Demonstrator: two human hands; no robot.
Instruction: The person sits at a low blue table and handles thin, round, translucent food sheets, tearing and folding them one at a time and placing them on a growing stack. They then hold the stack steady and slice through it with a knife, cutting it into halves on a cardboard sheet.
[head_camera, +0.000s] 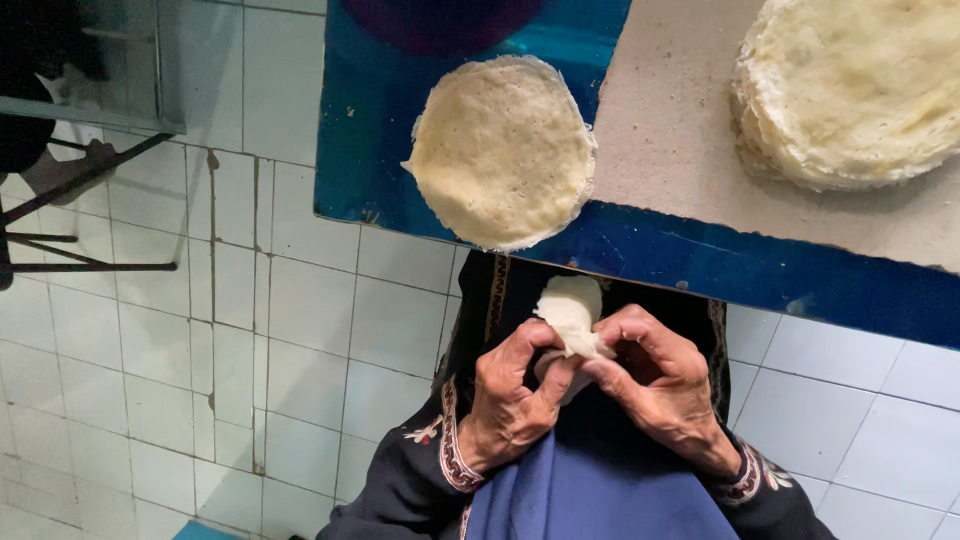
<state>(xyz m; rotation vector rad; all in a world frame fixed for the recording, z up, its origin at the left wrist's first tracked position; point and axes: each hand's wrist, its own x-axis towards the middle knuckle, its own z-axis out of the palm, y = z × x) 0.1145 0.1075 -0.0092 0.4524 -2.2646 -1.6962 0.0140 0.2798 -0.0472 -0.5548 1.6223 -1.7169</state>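
Nearest: blue cloth (600, 490) over the lap, dark embroidered sleeves (430, 470) either side. Above it, both hands brought together at chest level. Left hand (510, 395) closed, thumb and forefingers pinching the lower edge of a small dough piece (572, 318). Right hand (655, 385) likewise closed, fingertips pressed on the same piece from the other side. Dough piece held in the air between the two hands, clear of the desk, pale, its upper lobe rounded and partly pulled thin.

Step judged in hand: working and shaping of the lump by the fingers, flattening not yet done. Next move judged to call for even pressure round the edge, both grips kept, to avoid tearing.

Further off: blue desk (700, 262), front edge just beyond the hands. Flattened dough round (500, 150) lying on it, slightly overhanging the grey board (670, 120). Farthest right, stack of flatbreads (850, 85) resting on that board. White tiled floor (200, 330) below, dark metal frame (60, 230) at far left.
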